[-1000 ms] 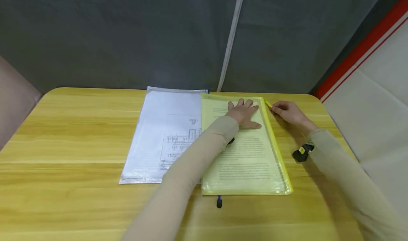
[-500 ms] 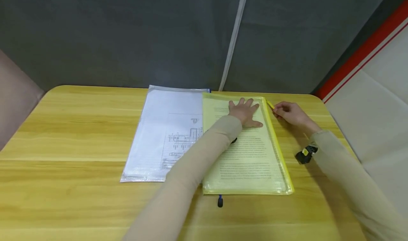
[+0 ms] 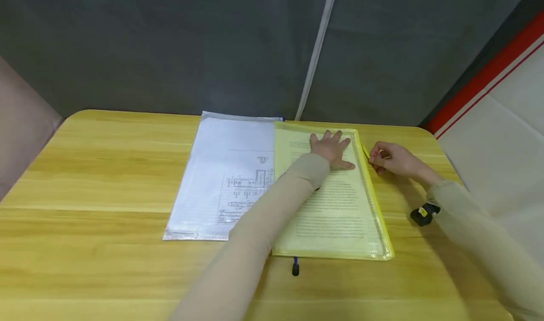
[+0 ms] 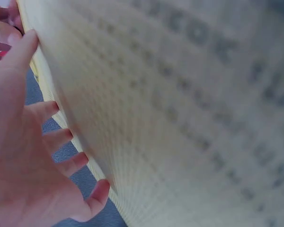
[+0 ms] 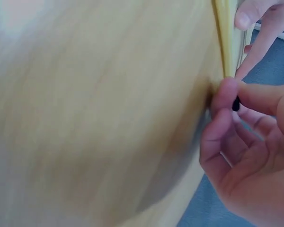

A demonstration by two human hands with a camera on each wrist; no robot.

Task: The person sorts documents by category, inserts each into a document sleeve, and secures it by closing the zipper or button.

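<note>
A yellow zip folder (image 3: pixel 335 207) with a printed sheet inside lies on the wooden table (image 3: pixel 93 179), partly over a clear folder (image 3: pixel 221 170) that holds a drawing. My left hand (image 3: pixel 331 148) lies flat with spread fingers on the yellow folder's far end; the left wrist view shows those fingers (image 4: pixel 47 142) on the yellow folder (image 4: pixel 180 118). My right hand (image 3: pixel 388 159) pinches the yellow zipper pull (image 3: pixel 366 152) at the folder's right edge. In the right wrist view, thumb and forefinger (image 5: pixel 232 94) close on the zipper strip (image 5: pixel 225 33).
A small dark blue pull (image 3: pixel 295 267) sticks out below the yellow folder's near edge. A grey fabric wall (image 3: pixel 170 47) stands behind the table. Bare wood lies to the left and along the front edge.
My right hand has drawn the zipper pull a short way toward me along the folder's right edge. The left hand stays flat on the folder. The head view has shifted slightly.
</note>
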